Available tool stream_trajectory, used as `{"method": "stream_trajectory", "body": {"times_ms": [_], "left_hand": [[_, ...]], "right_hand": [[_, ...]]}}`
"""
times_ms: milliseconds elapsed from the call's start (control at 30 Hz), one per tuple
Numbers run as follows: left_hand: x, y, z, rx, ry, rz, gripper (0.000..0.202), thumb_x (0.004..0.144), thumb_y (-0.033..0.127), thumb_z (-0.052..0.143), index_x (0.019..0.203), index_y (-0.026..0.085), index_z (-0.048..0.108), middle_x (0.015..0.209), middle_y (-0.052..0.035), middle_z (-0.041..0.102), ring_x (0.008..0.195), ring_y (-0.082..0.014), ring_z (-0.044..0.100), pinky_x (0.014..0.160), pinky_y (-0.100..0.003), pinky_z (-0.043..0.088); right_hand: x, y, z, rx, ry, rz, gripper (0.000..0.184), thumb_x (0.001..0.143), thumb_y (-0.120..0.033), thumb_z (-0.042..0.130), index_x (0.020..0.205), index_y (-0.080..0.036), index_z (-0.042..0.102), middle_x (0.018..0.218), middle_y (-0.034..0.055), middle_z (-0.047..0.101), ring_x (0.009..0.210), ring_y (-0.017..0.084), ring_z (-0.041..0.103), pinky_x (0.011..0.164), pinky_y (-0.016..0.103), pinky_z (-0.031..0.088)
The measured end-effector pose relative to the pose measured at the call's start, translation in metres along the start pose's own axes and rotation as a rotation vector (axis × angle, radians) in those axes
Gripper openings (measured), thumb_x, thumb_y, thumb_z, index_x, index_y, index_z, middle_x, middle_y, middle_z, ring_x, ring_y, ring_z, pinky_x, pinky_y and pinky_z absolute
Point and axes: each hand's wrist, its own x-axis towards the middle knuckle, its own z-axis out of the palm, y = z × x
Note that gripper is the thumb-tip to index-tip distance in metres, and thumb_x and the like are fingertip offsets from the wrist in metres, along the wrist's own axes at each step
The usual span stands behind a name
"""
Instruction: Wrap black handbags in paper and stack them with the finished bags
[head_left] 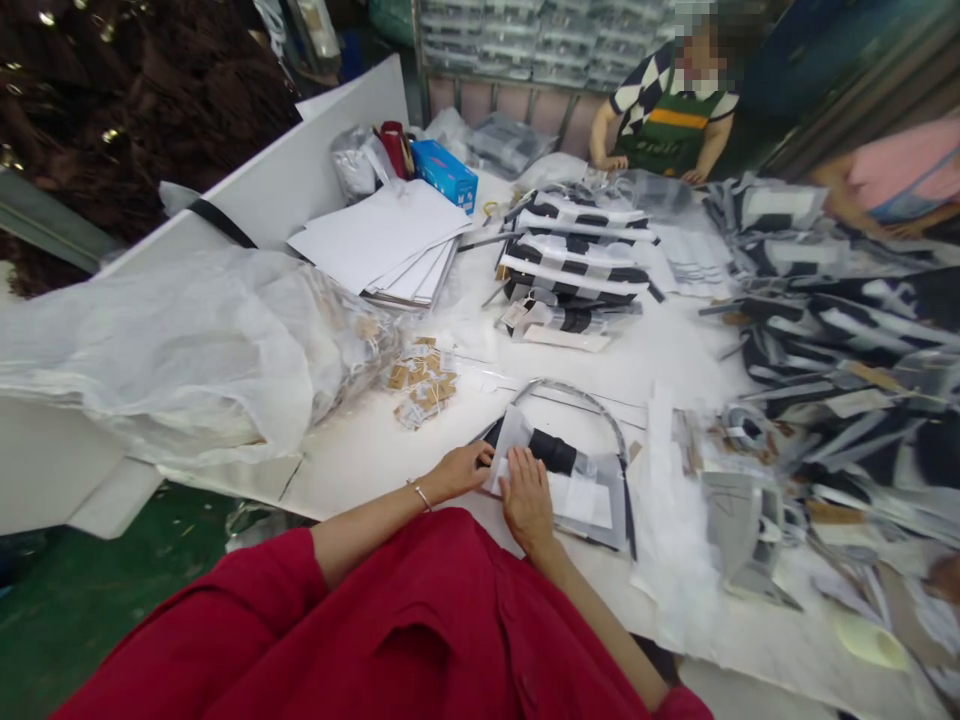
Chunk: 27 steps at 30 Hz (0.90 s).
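A dark handbag (pixel 628 520) lies flat on the table in front of me, its handle (pixel 611 415) wrapped in clear film and arching away. Across it are a pale translucent sheet (pixel 511 428), a black rolled piece (pixel 553 451) and a white rectangular sheet (pixel 589 500). My left hand (pixel 466 470) is at the bag's left edge with fingers curled in; what they pinch is hidden. Flat on the pale sheet near the bag's left part rests my right hand (pixel 527 498), fingers stretched out, holding nothing.
Brown tags (pixel 424 380) lie in a pile beyond my left hand. A large plastic bag (pixel 225 340), stacked white sheets (pixel 390 235) and a blue box (pixel 444 176) stand left. Wrapped bags (pixel 574 265) are stacked ahead, more heaped right. Two co-workers (pixel 664 120) are across the table.
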Motion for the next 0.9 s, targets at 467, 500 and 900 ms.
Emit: {"method": "stream_trajectory", "body": {"times_ms": [467,500,900], "left_hand": [[0.043,0.022,-0.006,0.009,-0.003,-0.167,0.013,0.081,0.029,0.054,0.074,0.018,0.057,0.068,0.0005,0.058,0.068,-0.0172,0.056,0.065,-0.027,0.043],[0.045,0.02,-0.009,-0.009,-0.026,-0.157,0.015,0.081,0.03,0.054,0.075,0.017,0.058,0.067,0.0008,0.059,0.068,-0.0165,0.056,0.064,-0.027,0.044],[0.032,-0.009,-0.023,-0.178,-0.124,0.159,0.093,0.064,0.018,0.067,0.148,0.02,0.029,0.151,-0.0137,0.037,0.13,-0.0306,0.045,0.109,-0.045,0.04]], "right_hand": [[-0.008,0.022,-0.014,0.217,-0.034,-0.155,0.075,0.091,-0.036,0.052,0.153,-0.013,0.016,0.153,0.0185,0.034,0.145,0.029,0.026,0.116,0.057,0.025],[-0.008,0.02,-0.014,0.202,-0.025,-0.141,0.072,0.091,-0.029,0.049,0.153,-0.012,0.016,0.153,0.0186,0.034,0.145,0.029,0.025,0.116,0.057,0.024],[-0.007,0.016,-0.008,0.138,0.049,-0.12,0.071,0.09,-0.011,0.035,0.154,-0.01,0.006,0.149,0.02,0.041,0.143,0.027,0.03,0.114,0.056,0.03]]}}
